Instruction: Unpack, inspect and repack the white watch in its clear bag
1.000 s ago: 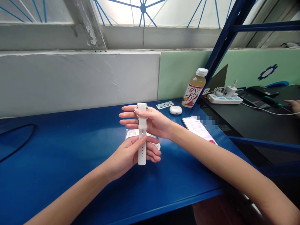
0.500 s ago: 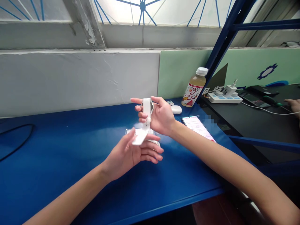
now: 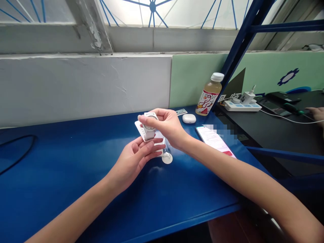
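Observation:
A white smartwatch (image 3: 147,128) with a white strap is held above the blue table (image 3: 76,175). My right hand (image 3: 167,126) grips the watch body from above, back side facing me. My left hand (image 3: 138,157) is under it, fingers against the folded strap. Beneath the hands lies a clear plastic packet with a white round disc (image 3: 167,158) on the table.
A phone (image 3: 215,140) with a lit screen lies right of my hands. A white earbud case (image 3: 189,118), a small label and a drink bottle (image 3: 210,95) stand behind. A power strip (image 3: 243,106) sits on a black desk at right, where another person's hand (image 3: 316,113) rests.
The strap hung straight down from my right hand, with my left hand holding its lower end. It has been folded up, and the watch body is turned back side toward me.

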`<control>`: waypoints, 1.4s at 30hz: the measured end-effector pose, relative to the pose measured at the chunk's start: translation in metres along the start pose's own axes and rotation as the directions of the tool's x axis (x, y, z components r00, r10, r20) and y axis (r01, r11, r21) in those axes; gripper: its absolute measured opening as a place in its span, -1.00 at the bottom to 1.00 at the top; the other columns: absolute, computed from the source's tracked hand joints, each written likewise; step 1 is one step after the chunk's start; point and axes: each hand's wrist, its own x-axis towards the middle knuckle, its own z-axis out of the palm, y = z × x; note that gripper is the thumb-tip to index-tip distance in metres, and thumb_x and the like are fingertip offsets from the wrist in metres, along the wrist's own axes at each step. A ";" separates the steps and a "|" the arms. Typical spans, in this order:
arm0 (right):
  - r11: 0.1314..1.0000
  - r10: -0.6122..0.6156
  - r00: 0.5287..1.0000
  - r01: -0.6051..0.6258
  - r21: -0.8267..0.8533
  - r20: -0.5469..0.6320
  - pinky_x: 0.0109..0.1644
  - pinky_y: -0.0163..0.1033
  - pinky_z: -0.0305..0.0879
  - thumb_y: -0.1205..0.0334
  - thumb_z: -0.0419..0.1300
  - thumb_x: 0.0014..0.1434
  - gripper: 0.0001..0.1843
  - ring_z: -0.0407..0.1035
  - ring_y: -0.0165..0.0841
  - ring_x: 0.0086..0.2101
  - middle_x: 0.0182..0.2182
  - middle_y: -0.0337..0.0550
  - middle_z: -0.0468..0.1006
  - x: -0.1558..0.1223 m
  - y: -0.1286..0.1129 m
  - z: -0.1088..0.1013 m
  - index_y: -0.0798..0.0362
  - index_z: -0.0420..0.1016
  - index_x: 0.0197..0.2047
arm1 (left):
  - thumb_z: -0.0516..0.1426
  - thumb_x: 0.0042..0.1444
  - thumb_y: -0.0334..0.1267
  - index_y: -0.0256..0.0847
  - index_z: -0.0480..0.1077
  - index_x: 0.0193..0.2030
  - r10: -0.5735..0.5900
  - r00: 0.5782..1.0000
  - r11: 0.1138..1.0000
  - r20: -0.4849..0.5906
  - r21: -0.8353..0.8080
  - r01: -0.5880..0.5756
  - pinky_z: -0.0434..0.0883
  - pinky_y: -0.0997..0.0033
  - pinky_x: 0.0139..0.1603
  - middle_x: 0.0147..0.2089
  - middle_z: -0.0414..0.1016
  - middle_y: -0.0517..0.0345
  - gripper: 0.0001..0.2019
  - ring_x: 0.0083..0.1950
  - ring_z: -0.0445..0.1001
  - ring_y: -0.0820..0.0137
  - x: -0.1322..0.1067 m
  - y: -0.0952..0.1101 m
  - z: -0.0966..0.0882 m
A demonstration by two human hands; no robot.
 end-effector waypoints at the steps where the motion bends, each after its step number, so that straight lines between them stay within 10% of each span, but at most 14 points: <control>1: 0.999 -0.019 1.000 0.020 -0.035 0.014 -0.48 -0.35 0.27 0.11 0.47 -0.09 -0.74 0.38 -0.46 -0.52 -0.55 -0.29 0.53 -0.001 -0.001 0.000 0.05 0.52 -0.46 | 0.23 0.25 -0.19 -0.25 0.49 0.03 0.000 1.000 1.000 -0.005 0.001 0.000 0.48 0.30 0.09 -0.03 0.59 -0.01 -0.74 0.05 0.55 0.22 0.000 -0.001 0.000; 9: 0.991 -0.066 0.996 0.073 -0.112 0.064 -0.53 -0.37 0.21 0.07 0.43 -0.04 -0.74 0.30 -0.50 -0.58 -0.63 -0.35 0.40 -0.005 -0.004 0.003 0.07 0.54 -0.48 | 0.17 0.29 -0.09 -0.21 0.45 -0.04 0.002 1.000 1.000 0.024 0.030 -0.002 0.53 0.43 -0.25 -0.34 0.57 0.13 -0.75 -0.35 0.57 0.40 -0.001 -0.003 -0.003; 16: 0.993 0.067 0.990 -0.054 -0.106 0.123 -0.54 -0.38 0.25 0.02 0.34 0.11 -0.74 0.36 -0.47 -0.54 -0.47 -0.24 0.58 -0.003 -0.001 0.002 0.02 0.62 -0.23 | 0.08 0.35 -0.04 -0.29 0.47 -0.01 0.027 0.997 0.988 0.072 0.147 -0.037 0.53 0.32 -0.08 -0.12 0.62 -0.07 -0.66 -0.13 0.61 0.25 -0.006 -0.002 0.004; 23: 0.947 0.132 0.907 -0.234 0.219 0.399 0.13 -0.10 0.37 0.16 0.24 0.23 -0.79 0.52 -0.26 -0.07 -0.15 -0.08 0.67 0.003 0.000 -0.006 0.05 0.61 -0.13 | 0.08 0.35 -0.03 -0.31 0.47 -0.08 -0.041 0.991 0.990 0.127 0.139 0.023 0.54 0.27 -0.07 -0.15 0.64 -0.10 -0.65 -0.14 0.63 0.21 -0.006 -0.003 0.004; 42: 0.889 0.243 0.841 -0.393 0.237 0.482 0.18 -0.08 0.33 0.12 0.07 0.31 -0.70 0.45 -0.23 0.07 0.00 -0.10 0.62 0.004 -0.005 -0.007 0.01 0.59 -0.08 | 0.14 0.26 0.05 -0.34 0.50 -0.14 -0.131 0.990 0.984 0.045 0.131 0.124 0.54 0.19 -0.07 -0.19 0.65 -0.16 -0.60 -0.15 0.64 0.14 -0.007 -0.002 0.007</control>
